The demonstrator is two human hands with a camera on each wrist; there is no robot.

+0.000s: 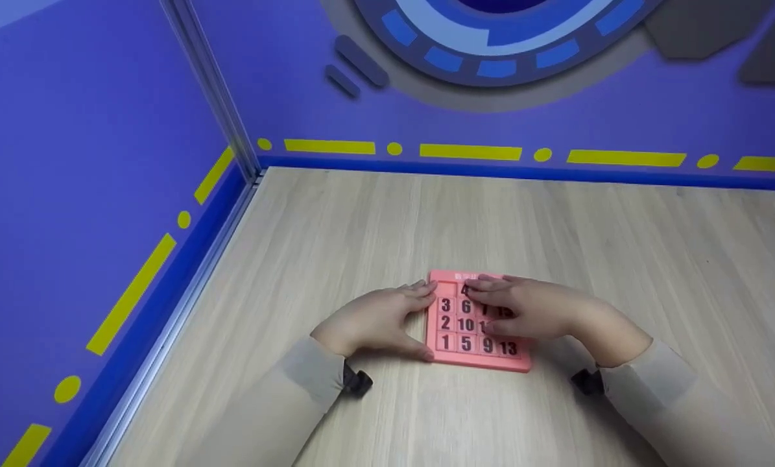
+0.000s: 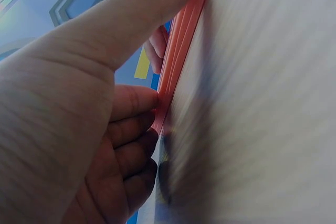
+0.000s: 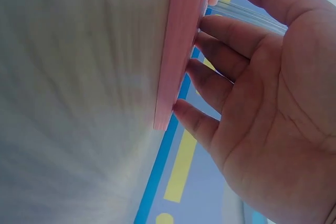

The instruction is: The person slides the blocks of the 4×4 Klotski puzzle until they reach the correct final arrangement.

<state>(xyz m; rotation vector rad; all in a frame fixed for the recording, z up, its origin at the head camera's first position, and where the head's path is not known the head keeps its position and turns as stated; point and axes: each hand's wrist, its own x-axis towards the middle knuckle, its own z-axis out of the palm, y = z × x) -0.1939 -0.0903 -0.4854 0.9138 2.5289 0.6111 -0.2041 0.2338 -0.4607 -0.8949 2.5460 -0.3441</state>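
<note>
Head view: pink number puzzle [image 1: 466,324] lies flat on the wood table [image 1: 387,227], in front of the person, btwn both hands. L hand [image 1: 379,319] spans its left side in a wide C, thumb at the near corner, fingers farther up the edge, so it has hold of the frame, prob. so it won't skid. R hand [image 1: 535,308] is loosely spread over the right-hand tiles, fingers fairly straight, gripping nothing; tips rest around the 4 & 6, thumb lower, on a half-hidden no. Approx. flat fingers suit pushing tiles, I'd judge. Empty slot [image 1: 447,288] at top left, next to the 4 — prob. the gap that gives tiles room to slide.

L wrist view: thumb reaches over the near end of the frame, index tip meets its side, other fingers bent — looks like a steadying hold, low to the table.

R wrist view: fingers extended w/ slight bend, tips by the top edge of the puzzle, palm off the table; nothing clasped. Exact tile contact: can't tell, edge-on.
</note>
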